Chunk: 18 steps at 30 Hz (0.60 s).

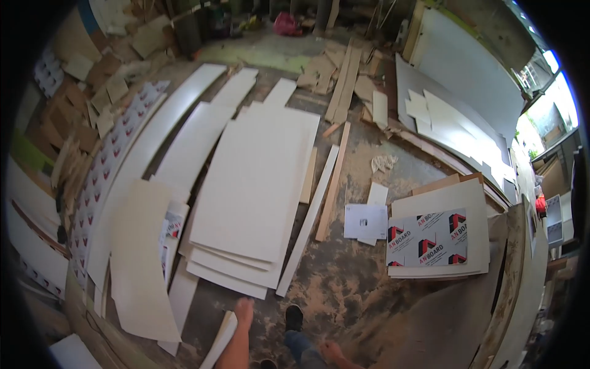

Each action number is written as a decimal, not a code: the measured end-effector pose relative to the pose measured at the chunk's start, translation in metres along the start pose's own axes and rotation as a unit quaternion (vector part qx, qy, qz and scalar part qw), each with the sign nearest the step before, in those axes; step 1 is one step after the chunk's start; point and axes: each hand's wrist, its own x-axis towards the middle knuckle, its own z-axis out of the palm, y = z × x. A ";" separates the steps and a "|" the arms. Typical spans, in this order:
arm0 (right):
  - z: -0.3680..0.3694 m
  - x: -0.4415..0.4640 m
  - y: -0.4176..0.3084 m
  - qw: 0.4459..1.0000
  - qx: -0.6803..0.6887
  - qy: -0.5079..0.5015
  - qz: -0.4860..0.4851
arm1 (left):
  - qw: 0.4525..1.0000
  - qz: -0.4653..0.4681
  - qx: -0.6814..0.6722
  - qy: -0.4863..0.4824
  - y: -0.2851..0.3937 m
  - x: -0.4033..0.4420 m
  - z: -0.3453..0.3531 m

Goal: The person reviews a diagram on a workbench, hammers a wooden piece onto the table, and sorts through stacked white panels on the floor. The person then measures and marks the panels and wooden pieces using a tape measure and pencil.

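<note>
My left hand (244,310) is low in the view, just below the front edge of a stack of white boards (255,178). Its fingers are blurred and foreshortened, so their pose is unclear. Beside that forearm, on its left, a narrow white strip (219,341) slants up from the bottom edge; whether the hand touches it cannot be made out. My right hand (332,352) hangs at the bottom edge, right of my jeans leg, its fingers too small and dark to read.
Long white panels (117,203) lie on the left. Right of the stack are a thin white strip (307,227) and a wooden batten (334,184). Papers (365,221) and a printed board (427,238) on other boards lie farther right. My shoe (294,317) stands on the dusty floor.
</note>
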 end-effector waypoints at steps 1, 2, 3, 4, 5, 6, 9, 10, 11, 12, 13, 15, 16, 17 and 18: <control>0.006 -0.019 0.004 1.000 -0.001 0.005 -0.020 | 1.000 -0.005 -0.010 0.000 -0.020 -0.038 -0.013; 0.012 -0.030 0.005 0.999 0.007 0.019 -0.036 | 0.998 -0.028 0.038 -0.038 -0.048 -0.063 -0.026; 0.018 -0.042 0.007 0.998 0.025 0.050 -0.033 | 0.989 0.110 0.100 0.022 -0.099 -0.079 -0.028; 0.029 -0.058 0.017 0.996 0.044 0.078 -0.025 | 0.992 0.086 0.093 0.019 -0.120 -0.111 -0.042; 0.038 -0.056 0.032 0.994 0.055 0.092 -0.035 | 0.997 -0.010 0.027 -0.069 -0.106 -0.158 -0.074; 0.047 -0.046 0.050 0.993 0.063 0.100 -0.021 | 0.994 -0.077 0.033 -0.075 -0.105 -0.185 -0.086; 0.059 -0.132 0.062 0.979 0.142 0.147 -0.020 | 0.975 -0.171 0.060 -0.125 -0.134 -0.247 -0.129; 0.063 -0.161 0.066 0.975 0.147 0.160 -0.040 | 0.962 -0.208 0.066 -0.166 -0.148 -0.263 -0.146; 0.077 -0.186 0.081 0.972 0.149 0.170 -0.058 | 0.961 -0.208 0.077 -0.166 -0.159 -0.276 -0.163; 0.099 -0.206 0.100 0.972 0.156 0.166 -0.053 | 0.974 -0.135 0.065 -0.169 -0.167 -0.288 -0.176; 0.118 -0.220 0.116 0.970 0.147 0.185 -0.053 | 0.982 -0.063 0.050 -0.173 -0.178 -0.301 -0.188; 0.155 -0.235 0.155 0.970 0.160 0.181 -0.031 | 0.990 -0.045 0.054 -0.122 -0.157 -0.349 -0.211; 0.170 -0.244 0.176 0.971 0.157 0.177 -0.029 | 0.992 -0.017 0.046 -0.115 -0.158 -0.363 -0.221; 0.183 -0.261 0.189 0.973 0.137 0.181 -0.041 | 0.993 0.010 0.041 -0.107 -0.165 -0.375 -0.233; 0.196 -0.276 0.200 0.974 0.119 0.186 -0.053 | 0.994 0.005 0.044 -0.105 -0.172 -0.388 -0.245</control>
